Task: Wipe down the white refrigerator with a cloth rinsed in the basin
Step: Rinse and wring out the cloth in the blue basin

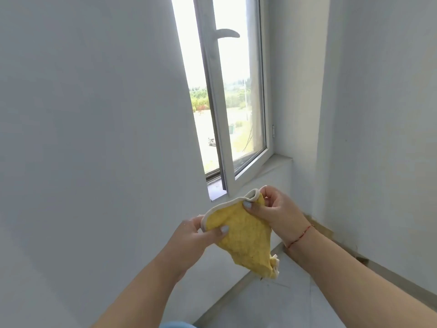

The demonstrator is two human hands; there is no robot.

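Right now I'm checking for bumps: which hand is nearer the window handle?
Right. The right hand pinches the yellow cloth's upper corner, below the window handle. The left hand grips the cloth's lower left edge, farther down and left.

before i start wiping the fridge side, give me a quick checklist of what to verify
1. Yellow cloth held: ok, left hand and right hand pinch its top edge.
2. Cloth spread flat: not ok, it hangs bunched toward a point.
3. Cloth rinsed and wet: cannot tell.
4. White refrigerator side within reach: ok, close on the left.
5. Window sash clear of the arms: ok, it is open but beyond the hands.
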